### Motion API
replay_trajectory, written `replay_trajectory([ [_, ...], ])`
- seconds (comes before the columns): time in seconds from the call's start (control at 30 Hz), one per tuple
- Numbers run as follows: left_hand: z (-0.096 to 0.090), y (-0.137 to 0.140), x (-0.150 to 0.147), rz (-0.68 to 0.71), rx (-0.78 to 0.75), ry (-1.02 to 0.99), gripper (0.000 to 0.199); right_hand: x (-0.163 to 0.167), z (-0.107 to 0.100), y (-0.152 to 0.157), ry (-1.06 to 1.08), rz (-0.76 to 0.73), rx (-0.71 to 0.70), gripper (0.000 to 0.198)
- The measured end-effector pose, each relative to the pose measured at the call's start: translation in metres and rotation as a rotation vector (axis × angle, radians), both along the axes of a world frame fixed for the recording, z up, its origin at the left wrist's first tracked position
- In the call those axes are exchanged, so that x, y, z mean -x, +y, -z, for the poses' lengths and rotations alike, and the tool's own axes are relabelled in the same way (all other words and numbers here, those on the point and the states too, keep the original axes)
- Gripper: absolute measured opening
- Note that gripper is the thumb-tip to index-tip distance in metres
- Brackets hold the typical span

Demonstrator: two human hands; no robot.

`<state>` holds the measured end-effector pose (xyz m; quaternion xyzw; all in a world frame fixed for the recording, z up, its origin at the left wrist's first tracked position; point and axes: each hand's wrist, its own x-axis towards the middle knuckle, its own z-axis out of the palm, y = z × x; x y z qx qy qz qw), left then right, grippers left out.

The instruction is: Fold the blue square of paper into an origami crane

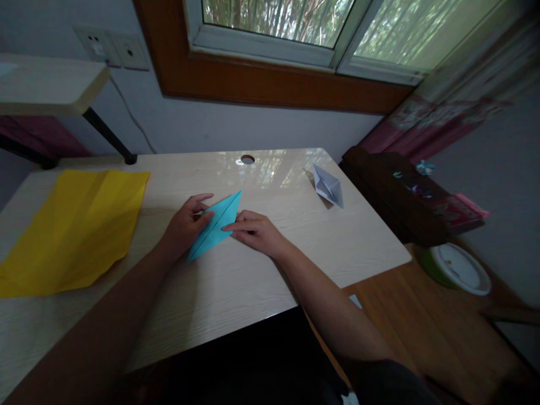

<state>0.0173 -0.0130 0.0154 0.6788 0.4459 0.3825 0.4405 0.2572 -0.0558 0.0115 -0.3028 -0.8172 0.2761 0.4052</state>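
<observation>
The folded turquoise paper diamond (216, 225) lay between both hands above the desk (253, 287), its long axis and central crease slanting from near left to far right. The left hand (185, 222), partly closed, held its left edge, thumb on top. The right hand (259, 233), loosely curled, touched the opposite edge, index finger on top; whether it pinched could not be told.

pale desk (228, 292), yellow sheet (76, 225), folded white paper (329, 187)
</observation>
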Motion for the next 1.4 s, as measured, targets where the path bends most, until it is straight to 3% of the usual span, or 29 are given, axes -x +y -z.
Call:
replay_trajectory([
  [0.13,-0.004,-0.004,-0.002,0.048,0.06,-0.07,0.058,-0.001,0.001,0.001,0.0,0.017,-0.03,0.021],
  [0.3,-0.009,-0.009,-0.005,0.201,0.197,-0.233,0.074,-0.005,-0.002,0.002,-0.006,0.189,-0.087,0.02],
  [0.43,-0.004,-0.008,-0.005,0.27,0.207,-0.273,0.076,-0.008,-0.002,0.003,-0.033,0.259,-0.057,0.019],
  [0.63,-0.001,-0.006,0.0,0.165,0.04,-0.062,0.045,-0.007,0.002,0.003,-0.042,0.185,0.026,0.022],
  [0.8,-0.001,-0.006,0.0,0.186,-0.014,0.048,0.034,-0.008,0.004,0.004,-0.028,0.205,0.021,0.022],
  [1.07,0.004,-0.003,-0.003,0.14,-0.385,0.178,0.019,-0.018,0.007,0.006,-0.194,0.314,-0.051,0.014],
  [1.2,0.007,-0.001,-0.001,0.245,-0.576,0.352,0.012,-0.021,0.006,0.006,-0.301,0.315,-0.105,0.011],
  [1.4,0.008,-0.003,0.0,0.384,-0.634,0.426,0.014,-0.024,0.004,0.006,-0.341,0.306,-0.114,0.009],
])
